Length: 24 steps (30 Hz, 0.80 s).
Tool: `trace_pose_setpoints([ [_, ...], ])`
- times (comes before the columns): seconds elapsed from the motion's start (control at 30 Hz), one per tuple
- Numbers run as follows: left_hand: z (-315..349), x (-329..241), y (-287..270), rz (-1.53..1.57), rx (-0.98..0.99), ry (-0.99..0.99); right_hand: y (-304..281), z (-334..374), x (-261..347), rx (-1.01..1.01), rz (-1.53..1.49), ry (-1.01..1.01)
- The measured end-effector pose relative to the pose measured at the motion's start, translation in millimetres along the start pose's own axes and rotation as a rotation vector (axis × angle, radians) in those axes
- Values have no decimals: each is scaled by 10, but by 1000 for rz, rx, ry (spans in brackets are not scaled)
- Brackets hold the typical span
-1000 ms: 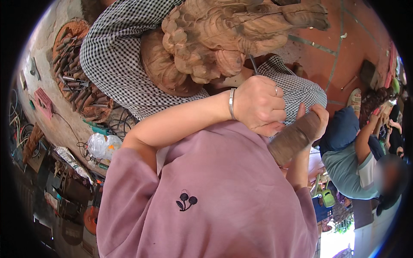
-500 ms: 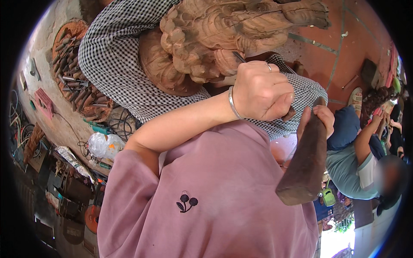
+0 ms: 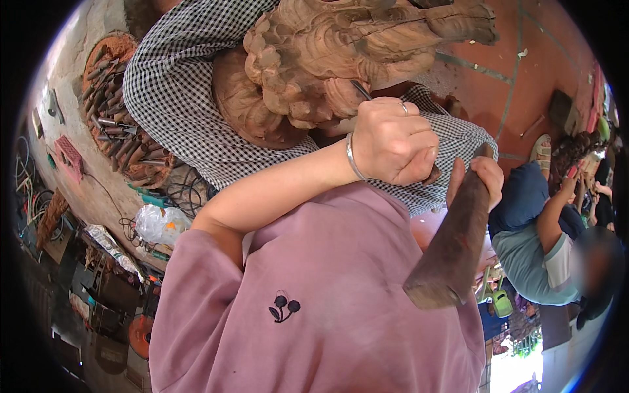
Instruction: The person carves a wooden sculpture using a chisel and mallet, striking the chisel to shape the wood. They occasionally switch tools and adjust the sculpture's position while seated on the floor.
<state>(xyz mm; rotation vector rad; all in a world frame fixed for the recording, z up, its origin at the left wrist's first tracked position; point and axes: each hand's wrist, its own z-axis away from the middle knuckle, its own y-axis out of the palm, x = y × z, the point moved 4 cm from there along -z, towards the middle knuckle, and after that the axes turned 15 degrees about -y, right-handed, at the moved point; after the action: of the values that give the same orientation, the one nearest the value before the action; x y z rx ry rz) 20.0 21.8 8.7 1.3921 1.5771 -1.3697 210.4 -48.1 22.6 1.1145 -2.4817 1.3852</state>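
Observation:
My left hand [image 3: 396,141], with a ring and a silver bangle, is closed around a carving chisel [image 3: 360,90]. The chisel's dark blade points at the brown wood carving [image 3: 327,59], and its handle end shows below my fist. Whether the edge bites into the wood is hard to see. My right hand [image 3: 486,180] grips a dark wooden mallet [image 3: 445,255] by its narrow end; the thick, squared head hangs toward me, below the chisel's handle and apart from it. The carving, full of rounded folds and bumps, lies across my lap on black-and-white checked cloth [image 3: 173,85].
To the left, a round tray [image 3: 92,52] holds many carving tools with wooden handles. Near it are a pink block [image 3: 67,157], cables and a clear plastic bag [image 3: 157,223]. A person in a grey-green shirt [image 3: 531,262] sits close on the right, above red floor tiles [image 3: 485,62].
The mallet and my right hand have shifted slightly left, its head swinging toward my body. My left hand has moved a touch left, still on the chisel.

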Motion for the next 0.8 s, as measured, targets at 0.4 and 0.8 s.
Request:
trace_pose_setpoints([
  [0.4,82,-92,-53,146,111,207,-56,-23,70,89,92,127],
  [0.8,50,11,-260,195,63,53,-79,-51,95,-30,-47,106],
])
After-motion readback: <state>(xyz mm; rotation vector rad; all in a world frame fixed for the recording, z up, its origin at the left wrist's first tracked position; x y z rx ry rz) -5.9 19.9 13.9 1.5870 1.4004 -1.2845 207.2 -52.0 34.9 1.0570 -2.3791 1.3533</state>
